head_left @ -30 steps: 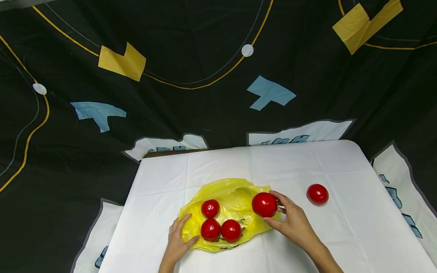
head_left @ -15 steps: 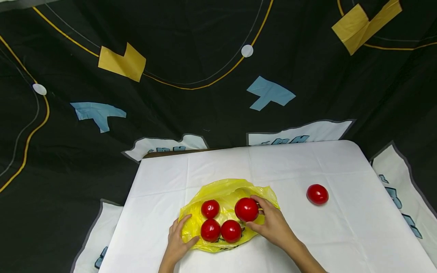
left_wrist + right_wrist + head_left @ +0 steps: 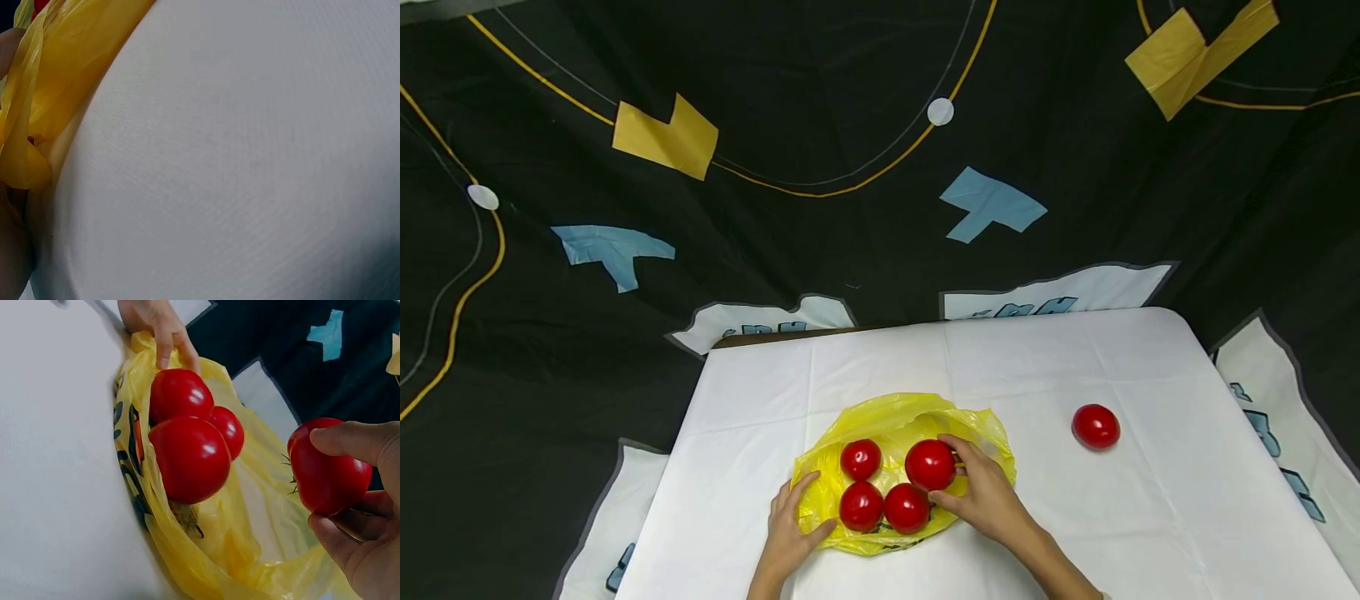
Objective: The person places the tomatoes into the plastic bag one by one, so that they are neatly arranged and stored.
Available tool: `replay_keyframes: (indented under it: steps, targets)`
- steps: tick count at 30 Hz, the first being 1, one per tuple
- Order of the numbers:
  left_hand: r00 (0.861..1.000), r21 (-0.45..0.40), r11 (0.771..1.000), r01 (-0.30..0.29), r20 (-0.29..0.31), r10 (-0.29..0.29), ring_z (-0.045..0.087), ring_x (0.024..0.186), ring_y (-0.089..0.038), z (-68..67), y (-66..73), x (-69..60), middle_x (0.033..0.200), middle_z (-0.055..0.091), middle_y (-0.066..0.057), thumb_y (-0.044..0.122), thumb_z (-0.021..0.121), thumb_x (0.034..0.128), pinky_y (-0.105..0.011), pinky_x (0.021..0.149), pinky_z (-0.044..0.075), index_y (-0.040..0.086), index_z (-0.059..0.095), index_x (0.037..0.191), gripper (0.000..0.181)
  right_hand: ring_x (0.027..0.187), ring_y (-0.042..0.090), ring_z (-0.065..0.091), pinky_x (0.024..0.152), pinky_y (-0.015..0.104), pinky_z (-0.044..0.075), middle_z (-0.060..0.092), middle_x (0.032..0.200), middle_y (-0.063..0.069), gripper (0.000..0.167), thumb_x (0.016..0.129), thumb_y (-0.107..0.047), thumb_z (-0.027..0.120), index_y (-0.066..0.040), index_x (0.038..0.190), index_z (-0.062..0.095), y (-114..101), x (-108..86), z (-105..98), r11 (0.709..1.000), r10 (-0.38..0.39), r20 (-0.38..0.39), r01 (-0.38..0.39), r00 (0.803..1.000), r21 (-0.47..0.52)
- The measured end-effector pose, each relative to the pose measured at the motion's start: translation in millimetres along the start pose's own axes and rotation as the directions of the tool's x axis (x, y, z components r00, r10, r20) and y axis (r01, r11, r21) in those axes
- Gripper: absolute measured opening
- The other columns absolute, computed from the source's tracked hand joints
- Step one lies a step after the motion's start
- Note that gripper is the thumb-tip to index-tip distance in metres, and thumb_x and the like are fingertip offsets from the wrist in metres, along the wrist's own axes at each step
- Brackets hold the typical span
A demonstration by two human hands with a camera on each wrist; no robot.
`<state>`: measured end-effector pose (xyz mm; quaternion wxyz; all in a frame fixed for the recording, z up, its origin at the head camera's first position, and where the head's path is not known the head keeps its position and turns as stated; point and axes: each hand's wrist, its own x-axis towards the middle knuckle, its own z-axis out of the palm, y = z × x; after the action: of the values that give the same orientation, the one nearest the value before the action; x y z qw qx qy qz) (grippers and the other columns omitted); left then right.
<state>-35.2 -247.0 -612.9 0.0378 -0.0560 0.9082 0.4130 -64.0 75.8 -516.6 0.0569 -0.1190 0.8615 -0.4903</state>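
Note:
My right hand (image 3: 991,498) grips a red tomato (image 3: 930,465) above the right part of a yellow plastic bag (image 3: 891,408); in the right wrist view this tomato (image 3: 328,469) is held between thumb and fingers, clear of the others. Three more tomatoes lie grouped on the bag: one at the back (image 3: 861,459), one in front of it (image 3: 861,507) and one beside that (image 3: 907,508). My left hand (image 3: 788,533) rests on the bag's left edge, thumb and fingers spread apart. Yellow plastic (image 3: 69,69) lies against its fingers in the left wrist view.
Another red tomato (image 3: 1096,427) sits by itself on the white tablecloth (image 3: 1150,500), to the right of the bag. Behind the table hangs a black cloth (image 3: 820,258) with yellow, blue and white shapes.
My right hand has moved left with its tomato, from the bag's right edge toward the three grouped tomatoes. The left hand and the lone tomato have stayed in place.

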Motion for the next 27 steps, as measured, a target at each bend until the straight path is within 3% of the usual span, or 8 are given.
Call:
replay_keyframes:
  steps: [9, 14, 27]
  targets:
    - [1.0, -0.012, 1.0, -0.007, 0.001, 0.007, 0.02, 0.133, -0.038, 0.4, -0.7, -0.2, 0.141, 0.033, -0.011, 0.037, 0.081, 0.0689, -0.074, 0.099, 0.016, 0.03, 0.045, 0.138, 0.078, 0.101, 0.027, 0.062, 0.081, 0.031, 0.055, 0.057, 0.123, 0.013, 0.072, 0.073, -0.015, 0.082, -0.006, 0.135, 0.045, 6, 8.6, 11, 0.998, -0.025, 0.031, 0.023, 0.999, 0.051]
    - [1.0, -0.016, 1.0, -0.008, -0.003, 0.007, 0.022, 0.132, -0.036, 0.5, -1.4, 0.3, 0.138, 0.036, -0.009, 0.036, 0.081, 0.0687, -0.072, 0.1, 0.017, 0.03, 0.046, 0.137, 0.077, 0.101, 0.029, 0.062, 0.081, 0.036, 0.055, 0.056, 0.123, 0.014, 0.072, 0.074, -0.015, 0.081, -0.005, 0.135, 0.045, 8, 13.8, 18, 0.997, -0.025, 0.039, 0.022, 0.999, 0.068]
    - [1.0, -0.022, 1.0, -0.008, -0.005, 0.008, 0.021, 0.132, -0.035, 0.4, -0.4, 0.0, 0.139, 0.035, -0.01, 0.036, 0.081, 0.0689, -0.072, 0.1, 0.017, 0.028, 0.046, 0.137, 0.077, 0.104, 0.027, 0.059, 0.084, 0.039, 0.054, 0.054, 0.127, 0.013, 0.071, 0.074, -0.014, 0.08, -0.005, 0.135, 0.045, 13, 29.7, 33, 1.0, -0.003, 0.057, 0.003, 0.998, 0.005]
